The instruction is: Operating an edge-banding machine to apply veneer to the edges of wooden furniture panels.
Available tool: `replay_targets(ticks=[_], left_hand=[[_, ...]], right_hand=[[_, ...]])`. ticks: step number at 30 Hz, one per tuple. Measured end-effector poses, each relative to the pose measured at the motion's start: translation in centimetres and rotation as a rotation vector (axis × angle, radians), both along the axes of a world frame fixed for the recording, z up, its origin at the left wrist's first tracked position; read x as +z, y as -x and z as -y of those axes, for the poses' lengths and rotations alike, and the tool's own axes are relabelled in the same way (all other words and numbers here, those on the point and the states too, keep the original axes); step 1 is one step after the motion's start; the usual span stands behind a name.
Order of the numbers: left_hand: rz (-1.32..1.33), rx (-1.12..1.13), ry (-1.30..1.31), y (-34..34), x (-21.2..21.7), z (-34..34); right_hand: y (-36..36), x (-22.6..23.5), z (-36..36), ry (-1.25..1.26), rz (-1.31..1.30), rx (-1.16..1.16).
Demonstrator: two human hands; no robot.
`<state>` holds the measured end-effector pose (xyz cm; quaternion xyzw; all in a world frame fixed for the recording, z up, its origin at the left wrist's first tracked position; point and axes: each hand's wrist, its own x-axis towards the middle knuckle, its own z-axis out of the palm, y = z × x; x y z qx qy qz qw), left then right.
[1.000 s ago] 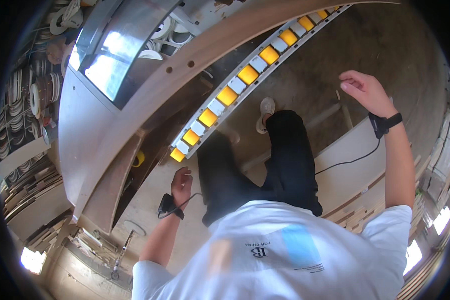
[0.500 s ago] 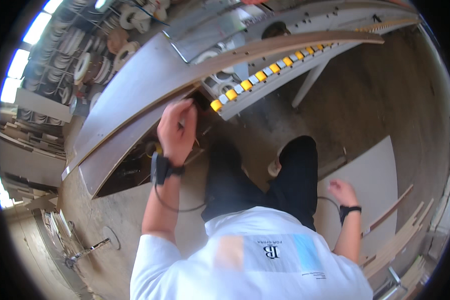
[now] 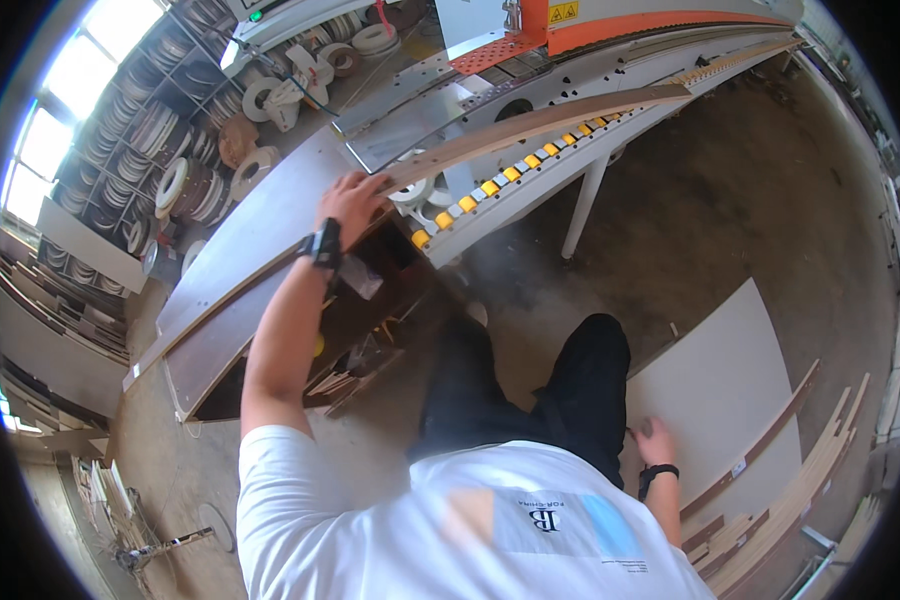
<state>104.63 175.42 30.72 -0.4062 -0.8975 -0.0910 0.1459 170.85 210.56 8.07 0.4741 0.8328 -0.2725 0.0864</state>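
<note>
We are pressing our left hand (image 3: 353,203) flat on the brown panel (image 3: 260,250), fingers spread and unclenched near its long edge, where a thin strip (image 3: 530,125) is running along toward the machine (image 3: 610,20). We judge the open palm is steadying the panel against the roller track (image 3: 490,185) rather than gripping it. The panel is lying tilted across the machine's infeed, its far end over the yellow rollers and its near end hanging out toward the shelves.

Our right hand (image 3: 655,440) is hanging low beside our leg, fingers loose, touching or just above the white board (image 3: 730,390) leaning on the floor; contact is not clear. It is closing on nothing.

Around us: shelves of tape rolls (image 3: 170,170) are standing at the left, well apart from the panel. An open cabinet (image 3: 360,320) under the panel is holding offcuts. Wooden slats (image 3: 790,490) are lying stacked beside the white board. The track's support leg (image 3: 580,205) and the cabinet are crowding the floor between us and the machine.
</note>
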Motion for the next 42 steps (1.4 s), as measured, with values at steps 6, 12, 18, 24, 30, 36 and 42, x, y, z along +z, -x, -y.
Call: replay_targets(ticks=[6,12,18,24,30,36,42], left_hand=[[0.033,0.151,-0.044,1.8,-1.0,9.8],[-0.096,0.237,-0.137,1.2,-2.3,12.7],[-0.143,0.286,-0.112,1.1,-2.6,10.8],[-0.107,0.302,-0.096,0.8,-2.2,11.2],[-0.083,0.318,-0.106,0.4,-1.8,11.2],[-0.065,0.307,-0.076,0.3,-1.1,10.6],[-0.038,0.337,-0.064,0.3,-1.2,11.0]], right_hand=[[4.9,3.1,1.0,0.047,-0.182,-0.042],[29.3,15.6,10.6,0.426,-0.536,0.705],[39.8,7.9,29.5,0.743,-0.037,1.538],[39.3,2.8,33.9,0.995,0.08,1.653],[35.7,9.5,32.6,1.516,-0.027,1.631],[38.5,18.7,25.1,2.203,-0.146,1.195],[38.6,15.9,16.8,2.137,-0.386,0.804]])
